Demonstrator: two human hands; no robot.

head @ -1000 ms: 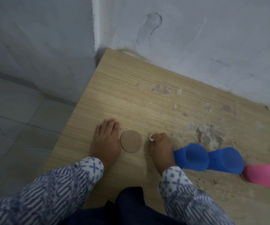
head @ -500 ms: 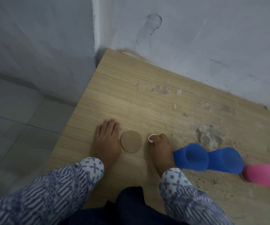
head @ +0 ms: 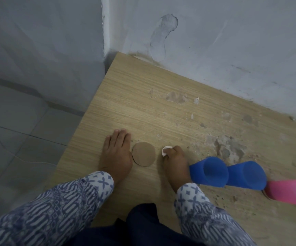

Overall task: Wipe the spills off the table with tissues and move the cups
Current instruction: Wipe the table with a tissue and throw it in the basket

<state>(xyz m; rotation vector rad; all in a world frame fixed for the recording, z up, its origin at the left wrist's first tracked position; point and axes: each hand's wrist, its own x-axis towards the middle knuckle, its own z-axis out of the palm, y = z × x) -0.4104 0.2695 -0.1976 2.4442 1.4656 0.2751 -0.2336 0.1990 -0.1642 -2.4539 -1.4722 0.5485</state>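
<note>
On the table, right hand pinches a small tissue, fingers curled; left hand lies flat, fingers straight

The left hand lies flat on the wooden tabletop, fingers straight, just beside a round brown disc. On the disc's other side the right hand curls its fingers round a small white tissue and presses it to the wood. To its right stand one blue cup, a second blue cup and a pink cup in a row. Greyish spills and crumbs blotch the surface beyond the cups.
</note>
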